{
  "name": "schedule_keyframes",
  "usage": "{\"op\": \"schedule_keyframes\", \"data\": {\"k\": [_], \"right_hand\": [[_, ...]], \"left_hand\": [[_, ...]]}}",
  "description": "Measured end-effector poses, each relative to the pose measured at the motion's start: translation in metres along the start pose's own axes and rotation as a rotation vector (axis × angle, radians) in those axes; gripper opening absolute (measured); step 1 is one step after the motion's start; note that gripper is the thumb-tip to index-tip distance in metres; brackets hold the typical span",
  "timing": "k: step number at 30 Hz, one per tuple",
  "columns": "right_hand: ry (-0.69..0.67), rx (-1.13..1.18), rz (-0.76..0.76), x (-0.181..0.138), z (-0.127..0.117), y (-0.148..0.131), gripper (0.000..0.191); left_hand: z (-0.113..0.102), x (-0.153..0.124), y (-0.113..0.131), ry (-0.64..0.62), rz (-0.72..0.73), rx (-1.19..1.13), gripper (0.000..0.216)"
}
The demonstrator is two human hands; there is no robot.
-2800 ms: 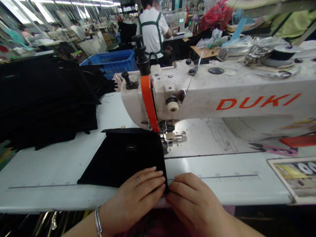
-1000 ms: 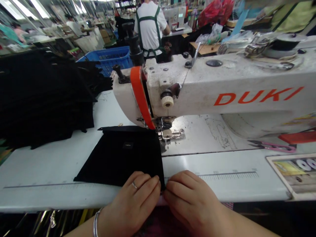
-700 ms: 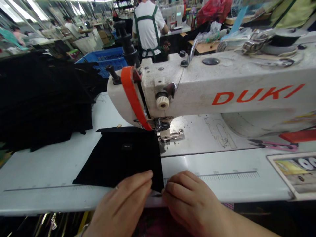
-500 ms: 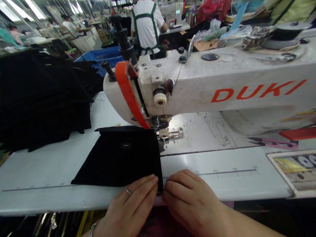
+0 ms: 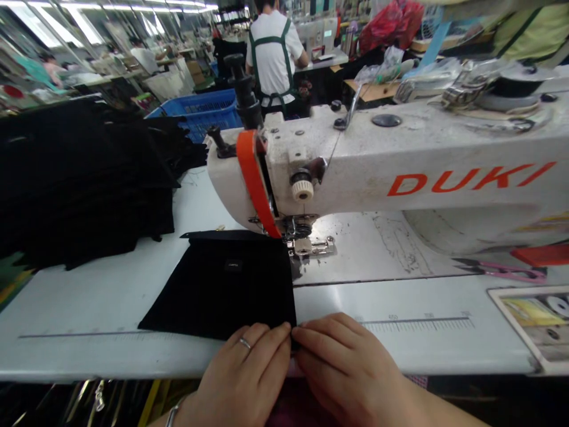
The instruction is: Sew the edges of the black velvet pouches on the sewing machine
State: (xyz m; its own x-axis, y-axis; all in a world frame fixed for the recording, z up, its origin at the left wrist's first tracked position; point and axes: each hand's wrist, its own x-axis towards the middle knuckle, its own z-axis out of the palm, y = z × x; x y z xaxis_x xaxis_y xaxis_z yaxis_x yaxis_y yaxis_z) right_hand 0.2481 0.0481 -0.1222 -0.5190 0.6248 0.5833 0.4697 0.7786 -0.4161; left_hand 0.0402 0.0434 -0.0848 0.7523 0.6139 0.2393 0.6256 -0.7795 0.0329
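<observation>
A black fabric panel (image 5: 222, 296) with a small dark label (image 5: 233, 265) lies flat on the sewing machine's table. Its far right corner reaches the presser foot (image 5: 303, 245). At the near right corner, my left hand (image 5: 249, 367) is closed on the edge, fingers together on top of the cloth and the thumb out of sight. My right hand (image 5: 342, 356) pinches the same corner from the right side. The fingertips of both hands nearly touch, and what lies beneath them is hidden.
A tall stack of black fabric pieces (image 5: 84, 184) covers the table's left side. The sewing machine (image 5: 355, 148) spans the right, with pink-handled thread snips (image 5: 502, 270) under its arm. Behind are a blue crate (image 5: 200, 110) and a person (image 5: 272, 53) facing away.
My right fingertips have come closer to the left ones at the corner. The camera has shifted slightly, so the scene sits lower and further right. The panel looks almost unmoved on the table.
</observation>
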Motion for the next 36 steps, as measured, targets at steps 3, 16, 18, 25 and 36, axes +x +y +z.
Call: {"op": "schedule_keyframes", "data": {"k": [3, 16, 18, 25, 36], "right_hand": [[0.001, 0.002, -0.019, -0.002, 0.002, 0.002, 0.019], [-0.029, -0.12, -0.157, 0.005, 0.007, 0.008, 0.022], [-0.035, -0.102, -0.157, 0.008, 0.007, 0.011, 0.021], [-0.131, -0.053, -0.095, 0.021, -0.001, 0.017, 0.015], [-0.199, 0.032, 0.027, 0.029, -0.003, 0.02, 0.013]], "left_hand": [[-0.004, 0.015, -0.01, 0.049, -0.043, -0.148, 0.027], [0.021, 0.052, -0.074, -0.102, 0.006, -0.04, 0.036], [0.021, 0.053, -0.076, -0.101, 0.0, -0.064, 0.036], [0.026, 0.066, -0.091, -0.043, -0.016, -0.107, 0.035], [0.02, 0.03, -0.067, 0.057, 0.098, -0.35, 0.016]]}}
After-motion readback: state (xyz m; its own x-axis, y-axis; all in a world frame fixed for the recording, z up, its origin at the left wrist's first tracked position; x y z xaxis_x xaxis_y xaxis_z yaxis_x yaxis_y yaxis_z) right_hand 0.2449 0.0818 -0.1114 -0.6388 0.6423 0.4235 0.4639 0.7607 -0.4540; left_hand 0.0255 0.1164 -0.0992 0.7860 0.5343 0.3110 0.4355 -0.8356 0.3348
